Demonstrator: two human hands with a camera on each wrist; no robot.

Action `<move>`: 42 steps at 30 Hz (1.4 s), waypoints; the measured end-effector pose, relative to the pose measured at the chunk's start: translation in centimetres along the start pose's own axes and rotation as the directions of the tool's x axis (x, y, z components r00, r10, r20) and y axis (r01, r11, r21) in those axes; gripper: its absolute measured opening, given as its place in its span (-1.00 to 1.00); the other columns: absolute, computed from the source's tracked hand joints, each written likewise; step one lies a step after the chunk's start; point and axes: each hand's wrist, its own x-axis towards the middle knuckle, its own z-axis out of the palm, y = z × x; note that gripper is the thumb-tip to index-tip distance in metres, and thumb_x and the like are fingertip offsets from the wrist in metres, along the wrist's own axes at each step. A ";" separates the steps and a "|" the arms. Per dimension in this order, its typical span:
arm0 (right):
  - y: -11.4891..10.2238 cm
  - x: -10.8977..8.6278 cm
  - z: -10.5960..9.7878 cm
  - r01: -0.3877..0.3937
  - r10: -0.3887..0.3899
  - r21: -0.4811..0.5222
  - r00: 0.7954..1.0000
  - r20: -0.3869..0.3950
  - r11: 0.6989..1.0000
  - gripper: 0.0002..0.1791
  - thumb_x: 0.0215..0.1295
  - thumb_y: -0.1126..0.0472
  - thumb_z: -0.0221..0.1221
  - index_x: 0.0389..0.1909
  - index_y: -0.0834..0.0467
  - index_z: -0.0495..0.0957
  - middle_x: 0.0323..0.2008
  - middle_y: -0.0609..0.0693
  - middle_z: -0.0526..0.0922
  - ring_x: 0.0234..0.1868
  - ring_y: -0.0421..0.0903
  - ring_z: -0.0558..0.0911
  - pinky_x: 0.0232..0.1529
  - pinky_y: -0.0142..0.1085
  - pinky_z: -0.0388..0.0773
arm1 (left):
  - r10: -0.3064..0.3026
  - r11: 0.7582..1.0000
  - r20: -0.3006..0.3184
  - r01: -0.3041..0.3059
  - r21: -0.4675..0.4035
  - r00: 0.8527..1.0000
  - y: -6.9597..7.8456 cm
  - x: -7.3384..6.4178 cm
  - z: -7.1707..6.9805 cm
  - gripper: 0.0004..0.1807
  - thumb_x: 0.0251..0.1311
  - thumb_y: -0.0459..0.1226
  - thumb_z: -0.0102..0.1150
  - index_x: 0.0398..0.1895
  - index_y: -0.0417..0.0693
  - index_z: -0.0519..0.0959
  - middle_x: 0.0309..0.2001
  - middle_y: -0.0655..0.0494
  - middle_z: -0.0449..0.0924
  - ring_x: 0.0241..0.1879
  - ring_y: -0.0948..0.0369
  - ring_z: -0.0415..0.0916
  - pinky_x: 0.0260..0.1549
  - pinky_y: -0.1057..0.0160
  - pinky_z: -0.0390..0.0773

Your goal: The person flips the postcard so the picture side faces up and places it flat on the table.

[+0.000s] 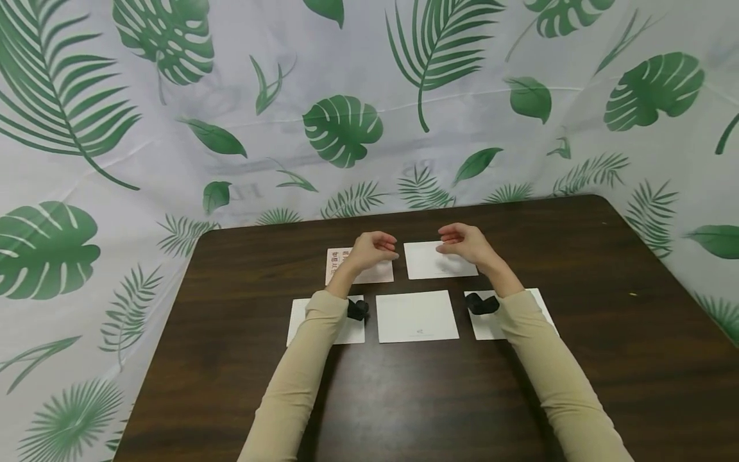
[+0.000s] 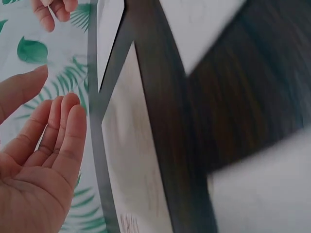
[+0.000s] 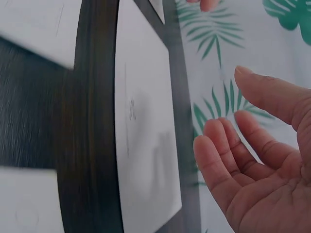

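My left hand (image 1: 374,250) hovers over the back-left card (image 1: 378,274), which carries reddish printed characters along its left side. My right hand (image 1: 466,245) is above the right part of a white card (image 1: 423,263) at the back right. Both hands hold nothing; in the wrist views the fingers of the left hand (image 2: 46,165) and of the right hand (image 3: 262,167) are loosely bent, thumbs apart from them. Nearer to me lie a white card (image 1: 417,316) with a small mark, one partly under my left forearm (image 1: 352,332), and one partly under my right forearm (image 1: 486,328).
The cards lie flat on a dark brown wooden table (image 1: 416,398). Behind and to the left hangs a white cloth (image 1: 260,179) with green leaf prints. Black wrist cameras (image 1: 482,303) sit on both wrists. A tiny yellow speck (image 1: 632,294) lies at the right.
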 end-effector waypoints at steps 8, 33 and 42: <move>1.5 -0.3 -1.8 -0.080 0.081 0.083 0.997 -0.012 0.993 -0.45 0.19 0.35 0.22 0.19 0.42 0.33 0.10 0.36 0.42 -0.12 -0.18 0.48 -0.17 -0.39 0.51 | -0.030 1.000 -0.037 0.031 0.006 0.999 0.1 1.5 2.3 -0.61 0.00 -0.44 0.33 -0.05 -0.34 0.55 -0.14 -0.19 0.57 -0.20 0.08 0.52 -0.24 0.36 0.52; 4.1 0.7 -2.9 -0.184 0.182 -0.013 0.979 -0.095 0.983 -0.42 0.15 0.34 0.24 0.20 0.39 0.33 0.06 0.28 0.39 -0.08 0.01 0.43 -0.17 -0.36 0.48 | -0.034 0.965 -0.072 0.052 0.257 0.997 0.2 2.8 4.6 -0.50 -0.06 -0.46 0.33 0.03 -0.38 0.48 -0.15 -0.17 0.44 -0.22 0.10 0.37 -0.37 0.48 0.35; 4.2 0.9 -2.8 -0.128 0.120 -0.206 0.991 -0.053 0.970 -0.38 0.00 0.43 0.33 0.14 0.42 0.37 -0.10 0.25 0.42 -0.17 0.04 0.42 -0.16 -0.31 0.38 | 0.089 0.896 -0.087 -0.041 0.443 0.992 -12.6 11.9 6.9 -0.44 -0.26 -0.26 0.47 -0.09 -0.25 0.53 -0.37 0.09 0.35 -0.33 0.17 0.27 -0.40 0.32 0.38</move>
